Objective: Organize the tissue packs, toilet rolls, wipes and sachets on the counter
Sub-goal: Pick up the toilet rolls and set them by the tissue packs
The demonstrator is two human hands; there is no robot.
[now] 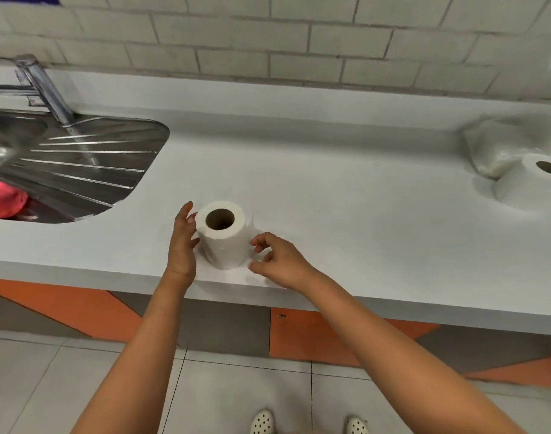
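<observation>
A white toilet roll (225,242) stands upright near the front edge of the white counter (330,189), its cardboard core facing up. My left hand (183,242) lies flat against the roll's left side with straight fingers. To the roll's right, my right hand (278,261) hovers with loosely curled fingers; its fingertips are at the roll's side, holding nothing that I can see. A second toilet roll (530,183) stands at the far right, with a clear plastic tissue pack (493,145) just behind it.
A steel sink with a ribbed drainboard (89,164) and a tap (45,89) fills the left side. A pink cloth (5,203) hangs at the sink's left edge. A tiled wall backs the counter. Orange and grey cabinet fronts run below.
</observation>
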